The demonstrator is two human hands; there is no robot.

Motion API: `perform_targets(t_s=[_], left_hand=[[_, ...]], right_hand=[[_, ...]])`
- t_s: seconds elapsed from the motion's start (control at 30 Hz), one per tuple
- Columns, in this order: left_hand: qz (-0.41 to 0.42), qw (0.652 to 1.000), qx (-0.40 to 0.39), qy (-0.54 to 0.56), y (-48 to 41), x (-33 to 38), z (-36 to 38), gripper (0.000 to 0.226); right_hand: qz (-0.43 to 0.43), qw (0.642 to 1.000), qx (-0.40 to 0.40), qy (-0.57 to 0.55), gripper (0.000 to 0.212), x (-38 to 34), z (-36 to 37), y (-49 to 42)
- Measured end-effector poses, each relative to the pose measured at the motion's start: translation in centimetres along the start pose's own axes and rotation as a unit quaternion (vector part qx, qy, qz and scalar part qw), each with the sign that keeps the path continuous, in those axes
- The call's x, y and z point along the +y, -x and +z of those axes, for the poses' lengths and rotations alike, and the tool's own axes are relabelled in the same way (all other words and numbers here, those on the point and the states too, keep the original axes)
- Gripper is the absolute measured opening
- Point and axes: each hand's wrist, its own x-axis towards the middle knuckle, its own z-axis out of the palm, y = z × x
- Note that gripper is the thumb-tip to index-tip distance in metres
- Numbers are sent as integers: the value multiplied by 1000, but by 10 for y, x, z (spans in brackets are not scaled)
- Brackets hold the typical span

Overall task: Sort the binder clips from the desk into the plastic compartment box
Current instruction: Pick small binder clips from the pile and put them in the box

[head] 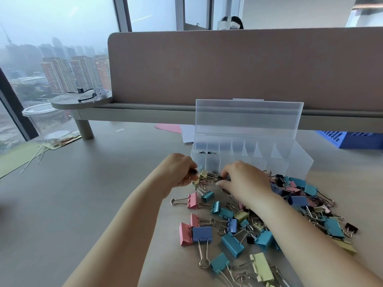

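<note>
A wide pale desk (83, 204) fills the view, with a padded divider panel (248, 67) standing along its far edge. In front of the panel sits a clear plastic box (290, 160) with its lid (248, 117) propped open; a few small dark clips (204, 152) lie in its leftmost compartments, and the other compartments look bare. A loose pile of binder clips (259, 222) in pink, blue, teal, yellow and black spreads over the desk in front of the box and to the right. The left hand (178, 172) is curled closed just in front of the box's left end, pinching something small and dark at its fingertips; what it is I cannot tell. The right hand (244, 183) rests palm down on the pile, fingers bent onto small clips near a yellow clip (203, 174) lying between the two hands.
</note>
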Motion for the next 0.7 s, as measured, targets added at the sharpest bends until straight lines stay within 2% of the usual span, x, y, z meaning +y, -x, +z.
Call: perform_targets(t_s=[0.07, 0.13, 0.2, 0.23, 0.33, 0.43, 0.47, 0.5, 0.53, 0.6, 0.63, 0.67, 0.7], left_hand=[[-9, 999, -11, -37, -1, -1, 2, 17], [34, 985, 11, -169, -5, -6, 6, 16], [99, 939, 56, -326, -6, -13, 7, 12], [113, 916, 74, -377, -5, -16, 6, 18], [120, 896, 76, -421, -6, -22, 2, 39], [122, 888, 53, -441, -7, -24, 0, 43], [128, 888, 47, -440, -8, -24, 0, 41], [132, 889, 41, -436, -8, -25, 0, 39], [136, 891, 34, -432, -7, -25, -1, 36], [141, 896, 30, -421, -7, -25, -1, 33], [143, 899, 30, -412, -7, -24, -2, 34], [144, 903, 31, -404, -8, -23, -3, 34], [146, 905, 32, -398, -8, -22, -5, 34]], right_hand=[[-8, 1000, 7, 18, 23, -1, 3, 0], [-12, 999, 17, 26, 17, -1, 6, -1], [-19, 999, 25, 37, 17, 0, 8, -2], [-20, 999, 27, 36, 18, 2, 9, -3], [-13, 1000, 21, -19, 18, 5, 8, -3], [29, 984, 13, -175, 15, 4, -2, -8], [56, 966, -2, -253, 17, 3, -6, -9], [88, 928, -23, -362, 20, 2, -10, -10], [124, 864, -48, -486, 21, 2, -15, -11], [190, 704, -90, -678, 21, 3, -21, -12], [207, 655, -103, -719, 21, 4, -23, -12], [215, 637, -112, -732, 22, 5, -23, -12], [217, 639, -117, -729, 22, 5, -22, -11]])
